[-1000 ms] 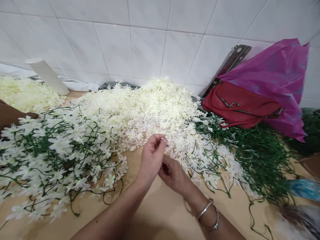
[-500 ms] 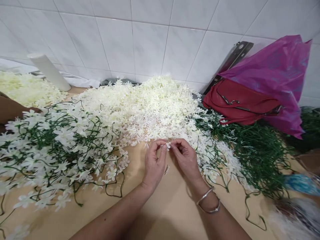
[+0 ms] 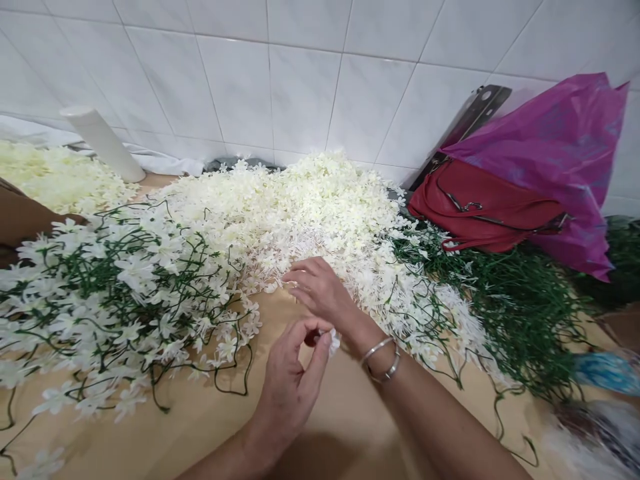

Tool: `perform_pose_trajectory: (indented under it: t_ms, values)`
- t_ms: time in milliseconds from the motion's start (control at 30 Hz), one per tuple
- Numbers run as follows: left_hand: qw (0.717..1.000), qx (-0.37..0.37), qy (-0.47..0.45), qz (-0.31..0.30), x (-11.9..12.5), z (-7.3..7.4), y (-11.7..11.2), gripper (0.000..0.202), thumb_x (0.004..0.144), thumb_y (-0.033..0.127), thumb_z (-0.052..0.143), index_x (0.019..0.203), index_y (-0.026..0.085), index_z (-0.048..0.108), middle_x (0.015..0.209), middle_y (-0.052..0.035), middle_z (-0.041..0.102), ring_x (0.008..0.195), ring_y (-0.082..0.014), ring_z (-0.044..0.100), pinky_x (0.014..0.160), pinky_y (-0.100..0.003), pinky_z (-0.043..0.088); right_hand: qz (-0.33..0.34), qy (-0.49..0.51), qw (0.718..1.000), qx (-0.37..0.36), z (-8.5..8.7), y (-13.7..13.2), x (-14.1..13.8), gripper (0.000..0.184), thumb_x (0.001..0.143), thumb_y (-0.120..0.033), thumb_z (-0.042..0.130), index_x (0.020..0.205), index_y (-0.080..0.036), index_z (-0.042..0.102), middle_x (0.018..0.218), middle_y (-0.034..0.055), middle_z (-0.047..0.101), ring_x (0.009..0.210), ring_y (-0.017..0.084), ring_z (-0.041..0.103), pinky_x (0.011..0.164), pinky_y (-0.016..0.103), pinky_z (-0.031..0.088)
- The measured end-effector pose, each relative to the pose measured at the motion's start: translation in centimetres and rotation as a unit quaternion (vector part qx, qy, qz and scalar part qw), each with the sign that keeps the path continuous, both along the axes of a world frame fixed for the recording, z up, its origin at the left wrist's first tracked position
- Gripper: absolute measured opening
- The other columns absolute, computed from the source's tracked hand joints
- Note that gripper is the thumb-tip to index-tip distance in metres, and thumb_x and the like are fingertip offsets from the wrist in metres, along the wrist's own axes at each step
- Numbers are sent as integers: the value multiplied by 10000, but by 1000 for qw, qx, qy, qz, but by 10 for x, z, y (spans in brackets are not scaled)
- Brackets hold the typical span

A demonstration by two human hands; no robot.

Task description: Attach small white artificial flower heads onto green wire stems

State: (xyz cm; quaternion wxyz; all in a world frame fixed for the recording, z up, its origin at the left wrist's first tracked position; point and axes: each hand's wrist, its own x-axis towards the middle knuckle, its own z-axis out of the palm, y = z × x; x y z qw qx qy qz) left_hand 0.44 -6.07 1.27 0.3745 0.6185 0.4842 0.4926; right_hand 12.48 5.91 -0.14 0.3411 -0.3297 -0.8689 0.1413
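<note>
Tiled wall (image 3: 300, 87) bhnd wht flwr pile (image 3: 325, 193); red bag (image 3: 493, 208) R.

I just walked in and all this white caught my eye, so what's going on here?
Someone is working bare-handed among piles of flower parts. The left hand pinches a small white blossom between thumb and forefinger. The right hand is at the near edge of a heap of white blossoms; whether it holds anything is hard to tell. White flowers on green stems lie to the left, a green mass to the right.
</note>
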Motion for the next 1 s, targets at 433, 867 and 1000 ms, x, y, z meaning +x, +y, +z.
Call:
perform_pose_trajectory:
  t_ms: [433, 867, 1000]
  values:
    - [969, 8, 154, -193, -8, -26, 0, 192, 1012, 117, 491, 1069, 215, 646, 1047, -54, 714, 933, -212, 686, 849, -343, 532, -94, 79, 984, -127, 18, -1, 19, 195, 925, -265, 782, 783, -216, 658, 867, 30, 700, 919, 233, 607, 875, 382, 469]
    - [986, -92, -89, -107, 12, 0, 59, 272, 994, 409, 620, 1110, 182, 717, 1059, -78, 752, 1003, -215, 688, 886, -330, 537, -171, 404, 828, -349, 11, -58, 60, 231, 760, -369, 898, 776, -210, 730, 723, -23, 658, 657, 128, 517, 631, 259, 414]
    - [986, -81, -129, -66, 13, -15, 56, 193, 964, 372, 677, 983, 183, 711, 904, -39, 725, 850, -172, 658, 793, -283, 530, -172, 399, 822, -367, 9, -57, 55, 232, 753, -375, 887, 764, -206, 729, 697, -25, 645, 642, 130, 505, 613, 263, 406]
